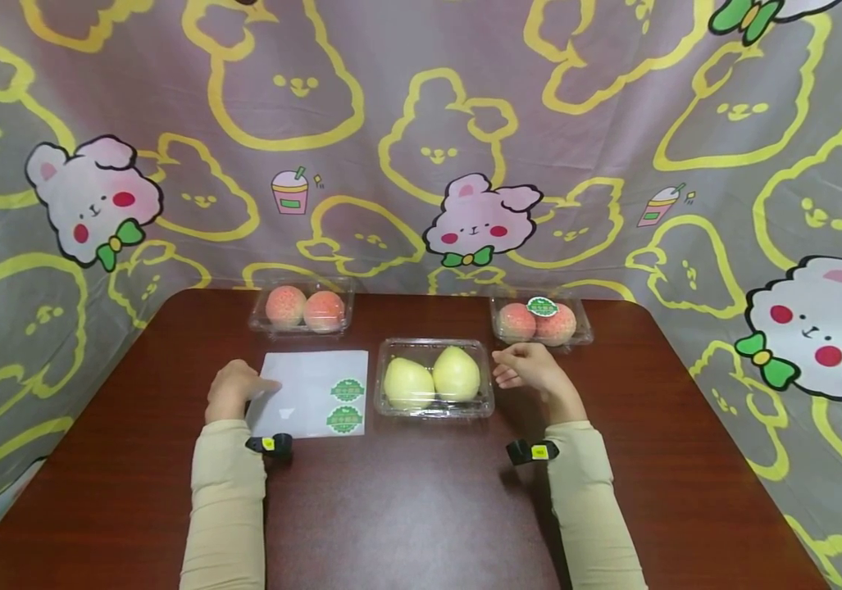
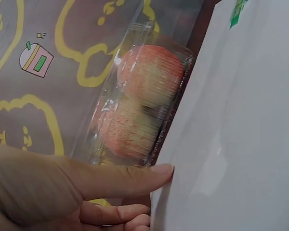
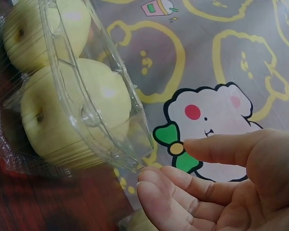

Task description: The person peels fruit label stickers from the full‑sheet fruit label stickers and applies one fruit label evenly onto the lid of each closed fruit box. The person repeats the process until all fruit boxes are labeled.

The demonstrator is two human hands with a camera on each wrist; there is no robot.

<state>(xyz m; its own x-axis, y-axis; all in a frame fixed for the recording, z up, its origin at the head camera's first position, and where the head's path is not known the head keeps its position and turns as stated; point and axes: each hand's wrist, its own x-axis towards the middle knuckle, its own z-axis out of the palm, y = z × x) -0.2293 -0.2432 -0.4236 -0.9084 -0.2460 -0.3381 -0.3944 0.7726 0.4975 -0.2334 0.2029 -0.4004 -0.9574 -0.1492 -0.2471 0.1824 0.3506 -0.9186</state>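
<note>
So the head view gets you the whole layout: white sheet (image 1: 306, 397) on the left of the table (image 1: 406, 508), clear pear box (image 1: 433, 410) just right of it, peach boxes behind. What it doesn't really show is the left hand (image 1: 232, 389) grip; the left wrist view does, with the thumb on top of the sheet's edge and the other fingers tucked under, so yeah, it's pinching the paper. That view only catches a green sliver of sticker, though. The right hand (image 1: 539, 373) is beside the pear box, fingers loosely bent and holding nothing; the right wrist view puts the fingertips right by the lid's corner, can't tell if they touch. It also shows dark hollows in the pears. Count: three clear boxes, two yellow pears (image 1: 457, 374), four peaches (image 1: 286, 306), three green stickers (two on the sheet (image 1: 347, 389), one on the right-hand peach box (image 1: 585, 326)).
</note>
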